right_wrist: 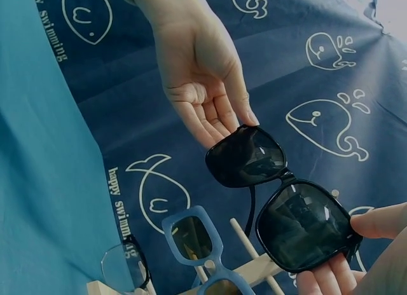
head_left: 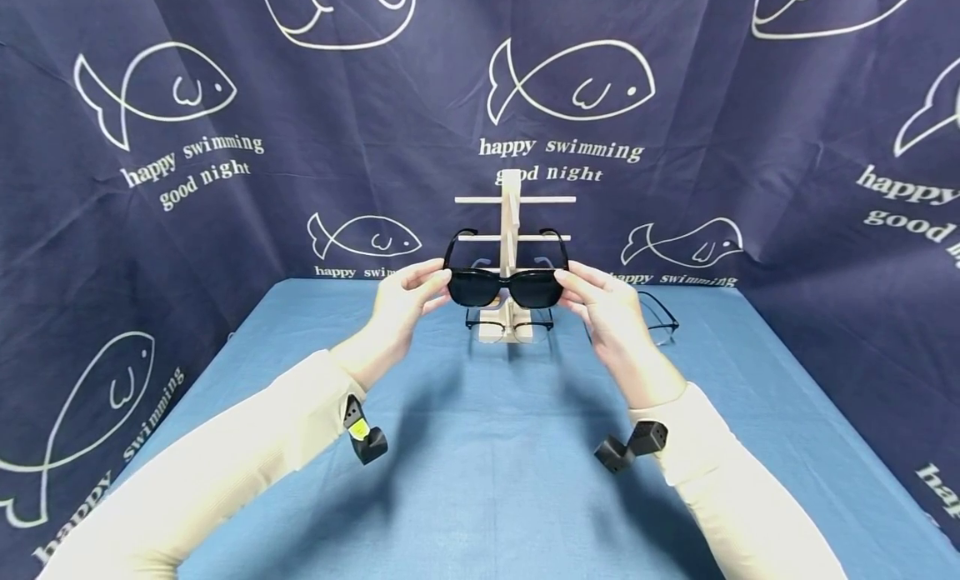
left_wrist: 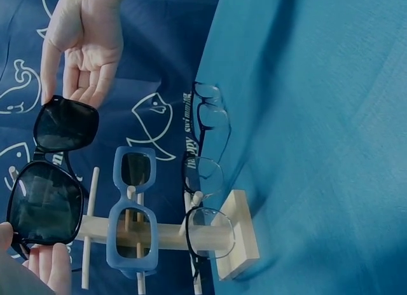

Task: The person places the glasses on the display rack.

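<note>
Gripping opposite ends of the black sunglasses [head_left: 491, 286], the left hand [head_left: 405, 305] and the right hand [head_left: 611, 309] supported them in the air before a pale wooden stand [head_left: 510, 222]. Each hand pinched one outer corner of the frame, the thumb lying on the near face and the other fingers set behind; those rear fingers were bent, bunched close together and partly hidden by the lenses. The lenses faced the wearer of the head camera, and the unfolded temples pointed away, toward the stand. Whether a temple touched a crossbar could not be told.

Lower on the stand sat blue-framed glasses [left_wrist: 132, 209] with tinted lenses, and beneath these, next to the base, clear-lensed eyeglasses [left_wrist: 210, 231] with a dark upper rim. A further pair, the dark-rimmed spectacles [head_left: 663, 325], lay on the blue cloth [head_left: 510, 447] to the right of the stand, partly concealed by the right hand in the head view.

Both forearms were clad in cream sleeves [head_left: 255, 434], and small black devices [head_left: 633, 445] were fixed at the wrists, the left one bearing a yellow patch. Behind everything hung a navy curtain [head_left: 420, 147], printed in white with outlined fish and the words "happy swimming good night".
</note>
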{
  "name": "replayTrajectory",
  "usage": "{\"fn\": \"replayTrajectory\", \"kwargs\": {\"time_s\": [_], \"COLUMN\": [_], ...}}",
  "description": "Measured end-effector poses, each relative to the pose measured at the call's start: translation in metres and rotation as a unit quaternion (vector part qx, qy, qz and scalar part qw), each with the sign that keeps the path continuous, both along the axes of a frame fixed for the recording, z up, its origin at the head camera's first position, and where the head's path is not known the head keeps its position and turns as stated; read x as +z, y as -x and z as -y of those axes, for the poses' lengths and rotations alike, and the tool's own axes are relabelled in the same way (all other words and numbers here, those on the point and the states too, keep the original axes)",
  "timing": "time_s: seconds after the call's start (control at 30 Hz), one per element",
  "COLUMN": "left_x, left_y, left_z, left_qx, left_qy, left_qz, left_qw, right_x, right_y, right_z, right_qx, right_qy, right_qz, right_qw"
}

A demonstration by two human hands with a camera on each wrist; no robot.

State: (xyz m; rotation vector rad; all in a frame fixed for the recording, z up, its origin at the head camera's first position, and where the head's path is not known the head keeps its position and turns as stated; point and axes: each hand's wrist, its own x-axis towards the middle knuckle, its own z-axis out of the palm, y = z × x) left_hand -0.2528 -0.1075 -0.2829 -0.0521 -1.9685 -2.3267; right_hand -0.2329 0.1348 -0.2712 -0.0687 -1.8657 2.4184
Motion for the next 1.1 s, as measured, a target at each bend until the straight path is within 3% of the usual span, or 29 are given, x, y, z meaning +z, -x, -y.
{"fn": "replayTrajectory", "kwargs": {"time_s": [0.5,1.1], "left_x": [0.001,0.002], "left_y": [0.012,0.028], "left_z": [-0.006,-0.013], "left_qx": [0.012,0.025], "left_qy": [0.009,0.009], "left_qz": [0.005,0.024], "left_qw": [0.9999,0.9994], "right_x": [-0.002,-0.004], "right_y": [0.014,0.033], "right_z": [0.000,-0.001], "right_qx": [-0.034,-0.048], "right_qy": [-0.008,-0.014], "right_qz": [0.000,0.015], "right_qw": [0.999,0.999]}}
